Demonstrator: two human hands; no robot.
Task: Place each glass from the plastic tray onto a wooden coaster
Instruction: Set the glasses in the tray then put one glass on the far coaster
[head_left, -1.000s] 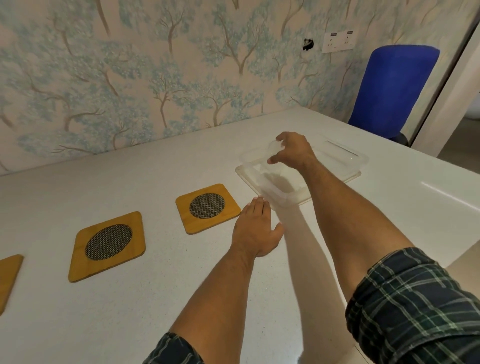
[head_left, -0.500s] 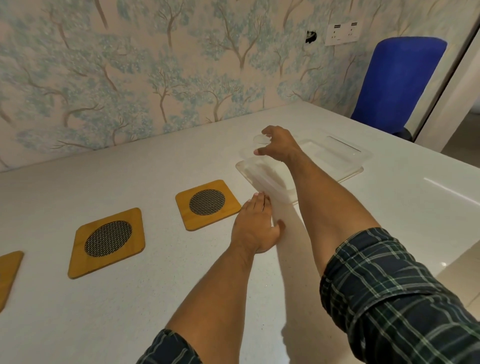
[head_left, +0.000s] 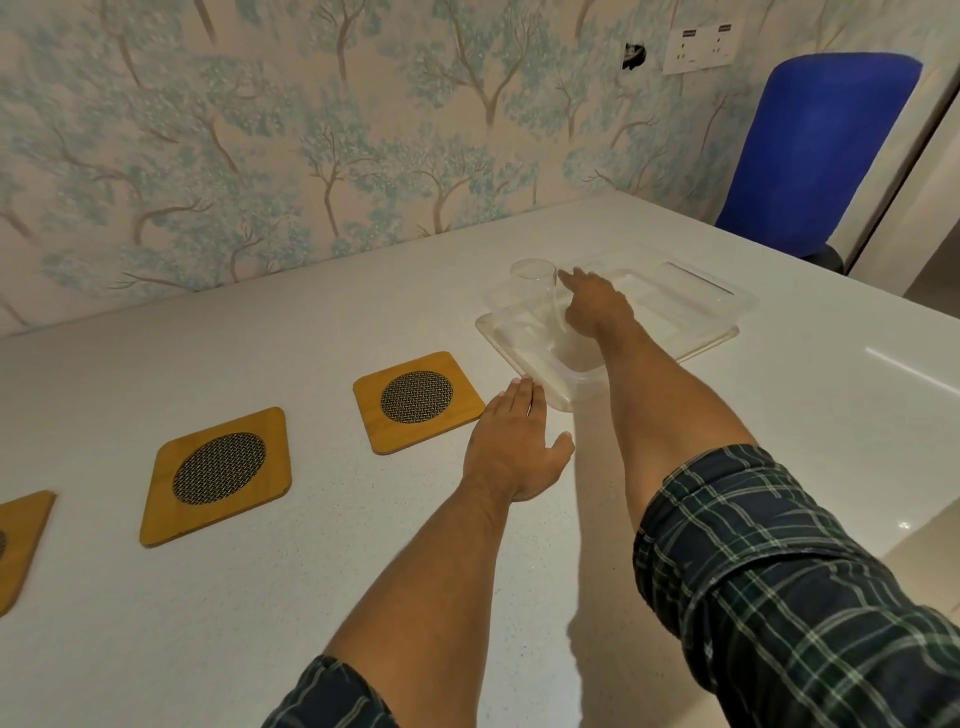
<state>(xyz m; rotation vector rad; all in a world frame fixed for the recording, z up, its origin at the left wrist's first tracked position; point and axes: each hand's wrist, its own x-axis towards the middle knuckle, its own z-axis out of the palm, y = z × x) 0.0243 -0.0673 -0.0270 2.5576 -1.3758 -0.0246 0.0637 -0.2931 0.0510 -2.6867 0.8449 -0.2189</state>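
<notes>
Right hand (head_left: 592, 306): reached into the plastic tray (head_left: 727, 299), fingers wrapped round a clear glass (head_left: 532, 283) at the tray's near-left end. The glass stood upright, its rim showing above the tray wall; whether its base had cleared the tray floor could not be told.

Left hand (head_left: 511, 441): spread flat, palm down on the white surface (head_left: 311, 597), holding nothing, fingertips touching the tray's near corner, apparently to steady it.

Handling note: the glass is transparent and likely slick. A firm grip round the body, a straight lift clear of the tray wall, and a level carry leftward would suit. The nearest wooden coaster (head_left: 415, 400) lay just beside the left hand, so that hand may need to shift aside. Set the base within the dark mesh disc, centred.

Count:
- Glasses: one seen for certain; the tray's clear walls hid whether others remained.
- Coasters: three in view, all bare. The nearest, a middle coaster (head_left: 218, 475), and a third coaster (head_left: 21, 545) cut off at the left edge.
- Trays: one.
- Blue chair (head_left: 815, 150): one, beyond the far corner.
</notes>
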